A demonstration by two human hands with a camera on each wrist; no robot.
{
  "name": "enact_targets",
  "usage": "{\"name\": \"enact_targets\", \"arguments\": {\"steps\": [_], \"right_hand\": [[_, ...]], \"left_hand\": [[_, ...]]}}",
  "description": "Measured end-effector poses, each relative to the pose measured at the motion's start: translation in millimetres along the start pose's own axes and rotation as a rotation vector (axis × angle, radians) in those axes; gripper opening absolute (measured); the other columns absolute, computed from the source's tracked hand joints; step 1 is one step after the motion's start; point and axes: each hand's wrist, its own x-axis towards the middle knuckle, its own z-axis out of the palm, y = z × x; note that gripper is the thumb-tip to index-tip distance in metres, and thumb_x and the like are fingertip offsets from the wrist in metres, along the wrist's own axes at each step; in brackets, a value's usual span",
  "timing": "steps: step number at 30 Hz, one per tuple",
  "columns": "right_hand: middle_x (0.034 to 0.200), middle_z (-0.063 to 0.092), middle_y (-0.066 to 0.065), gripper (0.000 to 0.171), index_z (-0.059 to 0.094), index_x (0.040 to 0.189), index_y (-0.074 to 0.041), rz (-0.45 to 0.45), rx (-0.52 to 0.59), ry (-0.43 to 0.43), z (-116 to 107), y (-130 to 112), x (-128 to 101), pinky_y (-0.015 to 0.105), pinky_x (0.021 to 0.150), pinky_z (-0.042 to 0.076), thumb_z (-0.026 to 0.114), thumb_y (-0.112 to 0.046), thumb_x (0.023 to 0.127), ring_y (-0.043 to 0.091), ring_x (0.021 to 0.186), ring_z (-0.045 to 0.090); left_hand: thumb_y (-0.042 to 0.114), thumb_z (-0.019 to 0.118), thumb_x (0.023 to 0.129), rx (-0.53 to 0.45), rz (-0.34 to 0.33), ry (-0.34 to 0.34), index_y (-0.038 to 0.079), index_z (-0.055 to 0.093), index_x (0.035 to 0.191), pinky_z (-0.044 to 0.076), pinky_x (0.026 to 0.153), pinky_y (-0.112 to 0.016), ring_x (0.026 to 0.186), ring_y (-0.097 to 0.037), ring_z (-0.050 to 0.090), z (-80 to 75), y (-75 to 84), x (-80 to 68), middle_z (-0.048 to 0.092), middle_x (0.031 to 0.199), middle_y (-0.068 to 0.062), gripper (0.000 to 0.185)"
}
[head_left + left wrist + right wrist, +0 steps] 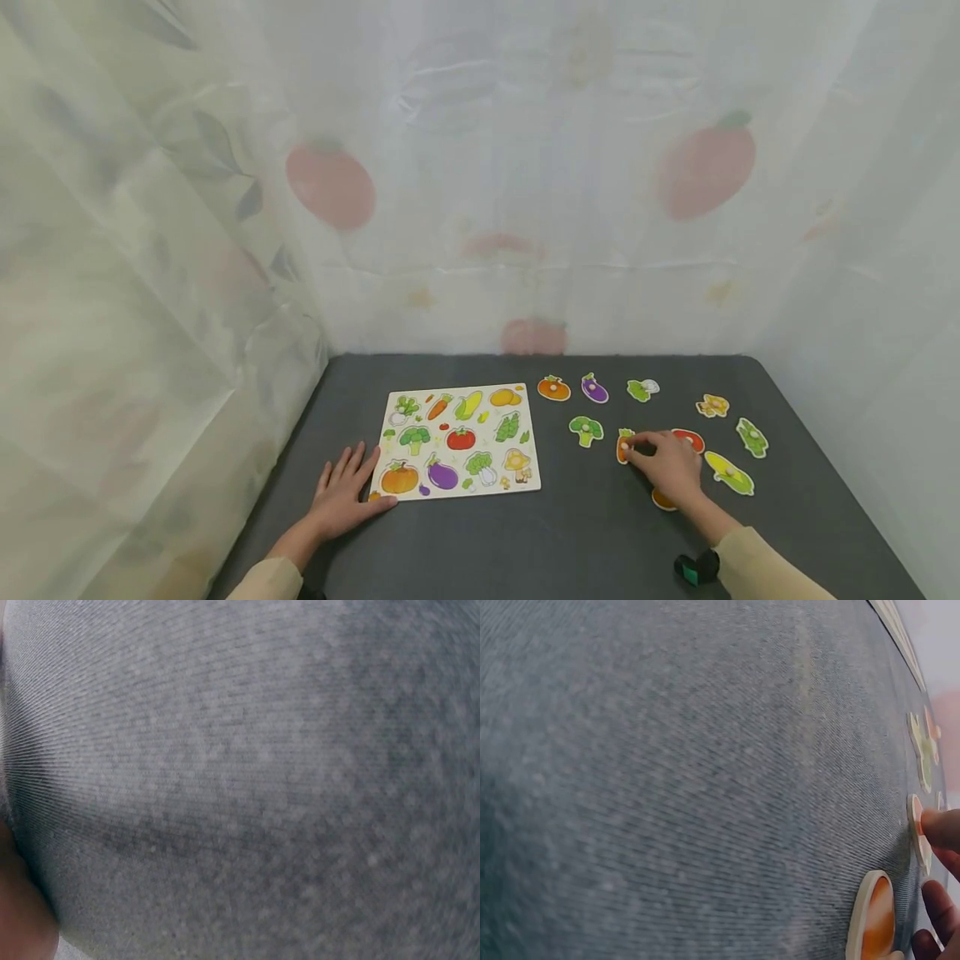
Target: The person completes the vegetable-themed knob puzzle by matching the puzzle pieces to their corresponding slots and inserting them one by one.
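A white puzzle board (454, 443) printed with vegetables lies left of the table's middle. My left hand (343, 495) rests flat at its lower left corner, fingers spread, the thumb along the near edge. On the right, my right hand (670, 467) pinches a carrot puzzle piece (622, 447) between thumb and fingertips. In the right wrist view, the thumb meets the face of that carrot piece (922, 851), which lies on or very near the cloth. Beneath the palm an orange-brown piece (663, 500) is partly hidden; a red tomato piece (690, 439) sits just beyond the knuckles.
Around the right hand lie corn (729, 473), pea pod (752, 438), mushroom (712, 406), broccoli (586, 431), cabbage (642, 390), eggplant (595, 388) and pumpkin (553, 388) pieces. Dark grey cloth (570, 542) covers the table. Pale curtains (532, 208) hang behind and at the sides.
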Motion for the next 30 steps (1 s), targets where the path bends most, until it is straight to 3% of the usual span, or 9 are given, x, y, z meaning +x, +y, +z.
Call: {"name": "enact_targets", "arguments": {"steps": [30], "right_hand": [[0.105,0.07,0.012,0.028,0.08,0.103,-0.011,0.109,0.027,0.002,5.0,-3.3,0.5,0.069,0.088,0.031,0.079,-0.036,0.089,0.038,0.103,0.056]], "left_hand": [[0.074,0.066,0.084,0.006,0.0,0.02,0.012,0.025,0.164,-0.003,0.117,-0.07,0.153,-0.048,0.005,0.7,2.8,-0.7,0.014,0.168,-0.024,0.109]]}}
